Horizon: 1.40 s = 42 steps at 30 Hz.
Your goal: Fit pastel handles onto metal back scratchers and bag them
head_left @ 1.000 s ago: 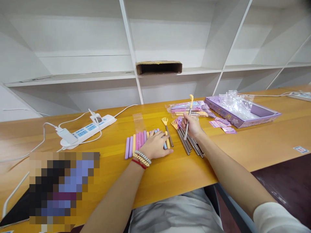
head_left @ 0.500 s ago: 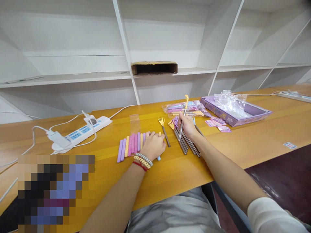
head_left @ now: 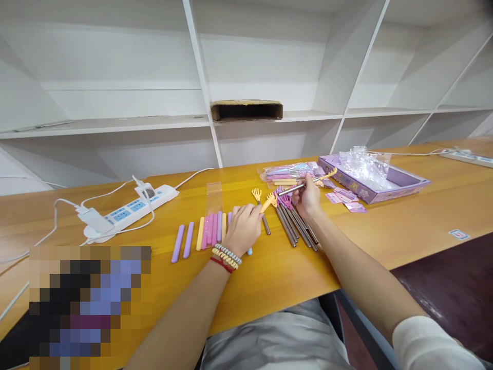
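Observation:
My left hand (head_left: 243, 228) grips a yellow handle sleeve (head_left: 267, 203), raised above the table and pointing up to the right. In my right hand (head_left: 308, 198) is a back scratcher with a metal rod and a yellow claw head (head_left: 328, 176); its bare rod end points left toward the sleeve, apart from it. Beneath my left hand lies a row of pastel handle sleeves (head_left: 210, 229) in purple, yellow and pink, partly hidden. Several metal back scratchers (head_left: 288, 223) with yellow and purple heads lie under my right hand. One yellow-headed scratcher (head_left: 257, 195) lies between the hands.
A purple box tray (head_left: 370, 197) holding clear plastic bags (head_left: 364, 164) stands at right, with small pink cards (head_left: 344, 195) beside it. Bagged scratchers (head_left: 283, 172) lie behind. A power strip (head_left: 133, 210) with cables is at left. A cardboard box (head_left: 246, 111) sits on the shelf.
My left hand has lifted the yellow sleeve off the table. My right hand has tipped the scratcher from upright to nearly level. Two purple sleeves at the row's left end have shifted left.

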{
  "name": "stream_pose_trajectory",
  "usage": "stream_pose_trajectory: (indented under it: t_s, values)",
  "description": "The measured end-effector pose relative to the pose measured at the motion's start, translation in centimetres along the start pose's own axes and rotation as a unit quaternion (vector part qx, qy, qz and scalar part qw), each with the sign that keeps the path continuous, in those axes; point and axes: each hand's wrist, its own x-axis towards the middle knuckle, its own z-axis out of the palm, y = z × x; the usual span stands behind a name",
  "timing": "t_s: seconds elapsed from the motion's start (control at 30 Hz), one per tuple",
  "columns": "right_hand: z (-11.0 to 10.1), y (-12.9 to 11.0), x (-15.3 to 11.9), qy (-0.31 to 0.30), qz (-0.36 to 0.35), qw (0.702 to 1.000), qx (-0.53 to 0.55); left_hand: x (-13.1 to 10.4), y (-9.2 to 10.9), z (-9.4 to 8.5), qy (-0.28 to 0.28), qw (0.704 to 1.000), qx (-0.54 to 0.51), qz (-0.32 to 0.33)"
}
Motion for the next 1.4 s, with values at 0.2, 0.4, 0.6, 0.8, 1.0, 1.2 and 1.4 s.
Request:
stream_pose_trajectory:
  t_s: [0.2,0.4,0.6,0.8,1.0,1.2,1.4]
  values:
    - [-0.1,0.5,0.1,-0.018,-0.003,1.000,-0.017,-0.1,0.0,0.1,0.003,0.999,-0.030,0.012]
    - [-0.3,0.4,0.2,-0.050,-0.036,0.996,-0.064,-0.4,-0.1,0.2,0.015,0.994,-0.106,-0.035]
    - [0.1,0.4,-0.7,-0.074,-0.051,0.995,-0.050,-0.5,0.2,0.4,0.029,0.980,-0.186,-0.065]
    - [1.1,0.9,-2.0,-0.116,-0.044,0.992,-0.014,-0.2,1.4,-0.1,-0.023,0.939,-0.309,-0.149]
    - [-0.2,-0.9,-0.2,-0.149,0.031,0.987,0.041,-0.1,0.2,-0.5,0.024,0.973,-0.200,-0.110]
    - [-4.0,-3.4,2.9,-0.017,-0.021,0.992,0.122,-0.2,-3.1,-0.6,0.075,0.982,-0.156,-0.069]
    - [-5.0,-4.1,2.8,-0.193,0.074,0.974,-0.093,-0.4,-3.8,-2.6,0.059,0.968,-0.241,-0.043]
